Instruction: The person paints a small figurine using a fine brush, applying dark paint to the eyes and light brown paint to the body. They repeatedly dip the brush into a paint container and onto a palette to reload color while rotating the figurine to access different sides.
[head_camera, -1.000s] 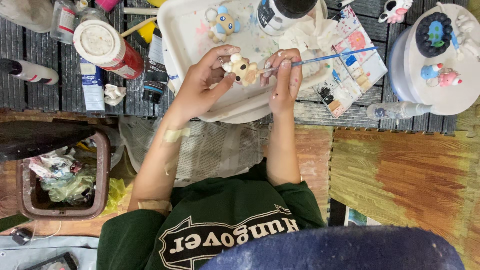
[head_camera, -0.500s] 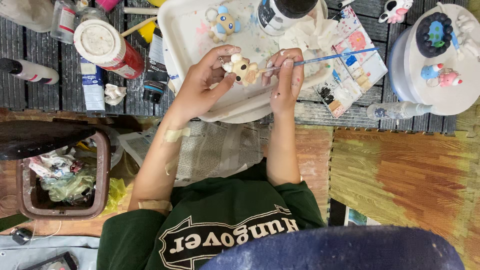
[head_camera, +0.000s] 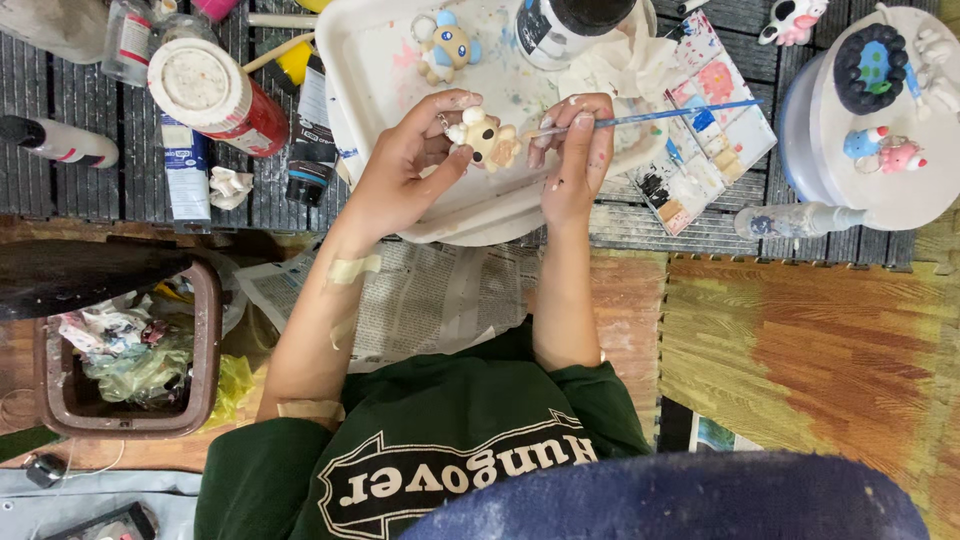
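Observation:
My left hand (head_camera: 405, 165) holds a small cream and tan animal figurine (head_camera: 485, 138) over a white paint-stained tray (head_camera: 370, 70). My right hand (head_camera: 572, 150) grips a thin blue-handled paintbrush (head_camera: 660, 115), whose tip touches the figurine's right side. A second figurine (head_camera: 447, 45), blue and tan, lies on the tray further from me. A dark jar (head_camera: 565, 25) stands at the tray's far edge.
A paint palette (head_camera: 705, 130) with coloured wells lies right of the tray. A round white stand (head_camera: 880, 150) holds small painted figures. Paint tubes and a red can (head_camera: 215, 95) sit at left. A brown bin (head_camera: 125, 360) of scraps stands lower left.
The figurine has turned slightly in my left hand and the brush tip has shifted a little along it. Nothing else has moved.

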